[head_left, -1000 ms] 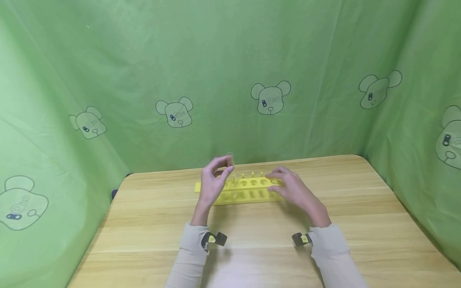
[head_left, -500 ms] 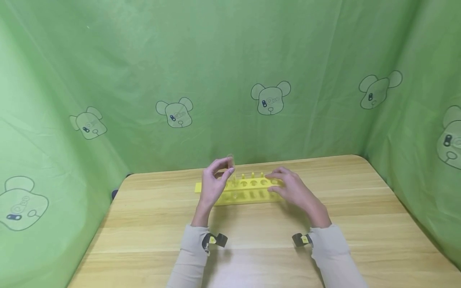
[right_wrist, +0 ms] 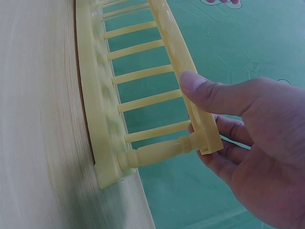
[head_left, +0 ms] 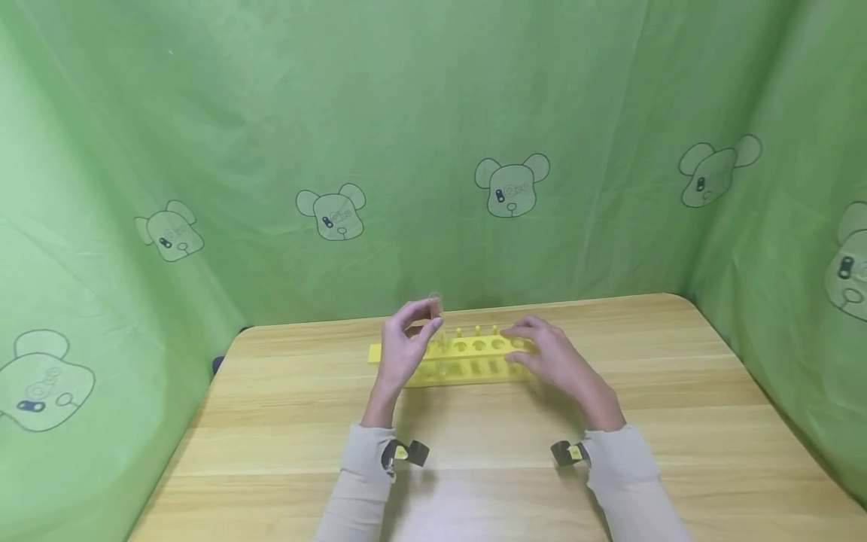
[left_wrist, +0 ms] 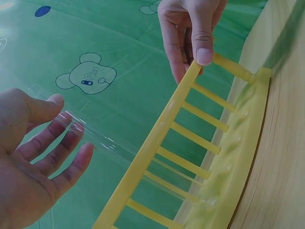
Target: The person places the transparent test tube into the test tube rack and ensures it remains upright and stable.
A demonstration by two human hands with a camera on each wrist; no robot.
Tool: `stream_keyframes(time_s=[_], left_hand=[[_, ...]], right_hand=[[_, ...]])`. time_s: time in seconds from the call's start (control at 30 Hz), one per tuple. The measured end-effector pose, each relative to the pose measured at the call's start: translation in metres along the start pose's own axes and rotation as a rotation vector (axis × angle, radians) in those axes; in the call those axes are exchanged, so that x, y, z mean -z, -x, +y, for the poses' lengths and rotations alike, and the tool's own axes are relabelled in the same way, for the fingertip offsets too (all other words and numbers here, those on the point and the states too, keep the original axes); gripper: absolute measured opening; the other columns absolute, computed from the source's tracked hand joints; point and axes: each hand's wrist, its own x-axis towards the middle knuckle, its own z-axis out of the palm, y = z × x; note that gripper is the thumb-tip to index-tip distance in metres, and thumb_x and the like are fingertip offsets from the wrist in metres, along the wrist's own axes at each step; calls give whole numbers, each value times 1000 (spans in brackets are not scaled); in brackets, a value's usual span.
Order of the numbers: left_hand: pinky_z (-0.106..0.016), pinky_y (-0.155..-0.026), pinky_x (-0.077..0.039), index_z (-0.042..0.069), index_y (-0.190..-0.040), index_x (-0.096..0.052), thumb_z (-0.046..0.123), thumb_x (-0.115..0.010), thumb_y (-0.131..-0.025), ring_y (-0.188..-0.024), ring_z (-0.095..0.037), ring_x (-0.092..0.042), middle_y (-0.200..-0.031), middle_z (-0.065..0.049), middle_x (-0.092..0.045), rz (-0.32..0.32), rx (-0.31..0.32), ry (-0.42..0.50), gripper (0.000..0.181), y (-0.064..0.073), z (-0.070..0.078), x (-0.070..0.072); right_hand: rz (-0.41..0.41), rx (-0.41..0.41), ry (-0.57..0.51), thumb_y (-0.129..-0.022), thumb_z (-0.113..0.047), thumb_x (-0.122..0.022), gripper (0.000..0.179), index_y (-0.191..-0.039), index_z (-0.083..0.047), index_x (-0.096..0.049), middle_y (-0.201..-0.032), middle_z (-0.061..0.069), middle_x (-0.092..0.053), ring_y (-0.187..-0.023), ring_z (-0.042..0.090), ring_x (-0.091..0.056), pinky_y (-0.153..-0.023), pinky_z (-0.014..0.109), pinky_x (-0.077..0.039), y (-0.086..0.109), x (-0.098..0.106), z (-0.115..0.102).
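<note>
My left hand (head_left: 401, 346) pinches a clear test tube (left_wrist: 102, 138) near its upper end, between thumb and fingertips. The tube passes through a hole in the top bar of a yellow test tube rack (head_left: 479, 345), left of its middle. In the left wrist view its rounded lower end shows close to the rack's base (left_wrist: 243, 148). At the rack's right end, my right hand (head_left: 552, 354) grips the top bar (right_wrist: 178, 52), thumb on the near side and fingers behind, as the right wrist view shows.
The rack stands on a light wooden table (head_left: 474, 482), towards its back edge. Upright yellow pegs (head_left: 477, 330) line the rack's far side. A green curtain (head_left: 420, 98) with bear-face prints surrounds the table at the back and both sides.
The test tube has sunk slightly in the rack, with my left hand lowering a little along with it. My right hand keeps its hold on the rack's end.
</note>
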Motion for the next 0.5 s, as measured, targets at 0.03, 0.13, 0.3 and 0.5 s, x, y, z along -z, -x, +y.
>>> stream_keyframes(time_s=[0.03, 0.13, 0.3, 0.5], left_hand=[[-50, -87, -62, -12, -119, -66, -12, -69, -90, -103, -43, -68, -113, -28, -69, 6, 0, -4, 29, -1, 0, 2], [-51, -86, -62, -13, -119, -66, -13, -69, -90, -102, -43, -68, -113, -27, -69, 26, 11, -17, 30, -3, -6, 5], [-49, -90, -61, -9, -123, -66, -9, -70, -91, -107, -41, -67, -119, -25, -68, 4, 67, -20, 32, -3, -29, 1], [-52, -90, -60, -1, -123, -69, -5, -74, -90, -107, -35, -68, -119, -17, -70, 17, 92, 4, 34, -4, -39, 2]], right_hand=[[0, 4, -1, -91, -12, -79, 43, -131, -1, -67, -130, 17, -61, -120, 40, -58, -104, 56, -52, -3, -1, -1], [1, 21, -3, -90, -12, -79, 43, -130, -1, -67, -129, 18, -60, -119, 40, -58, -103, 56, -52, -9, -4, -3], [17, 24, 22, -89, -10, -79, 44, -130, 0, -67, -127, 19, -61, -117, 41, -59, -100, 57, -53, -5, -5, 0], [27, 49, 17, -90, -10, -79, 43, -129, 1, -67, -126, 19, -61, -116, 42, -59, -99, 60, -53, -5, -5, 2]])
